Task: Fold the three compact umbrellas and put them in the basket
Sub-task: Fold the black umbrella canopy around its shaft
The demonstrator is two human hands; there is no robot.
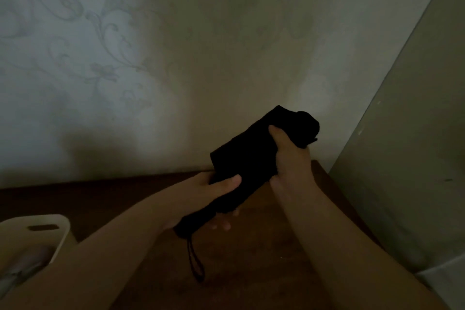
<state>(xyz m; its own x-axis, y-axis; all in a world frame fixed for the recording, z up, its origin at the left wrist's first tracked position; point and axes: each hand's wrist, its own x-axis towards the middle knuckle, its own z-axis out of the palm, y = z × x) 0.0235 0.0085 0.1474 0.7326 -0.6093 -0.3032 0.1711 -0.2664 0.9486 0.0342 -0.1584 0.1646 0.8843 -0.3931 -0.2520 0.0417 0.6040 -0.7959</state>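
A pale basket [54, 235] sits near left on the tabletop [264, 267]; both hands, left hand [214, 190] and right hand [292, 156], grip the black umbrella [241, 158] raised above it.

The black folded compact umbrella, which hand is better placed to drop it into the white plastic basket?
Left. The left hand grips the black folded compact umbrella near its handle end, on the side of the white plastic basket. The right hand holds the top end, farther away.
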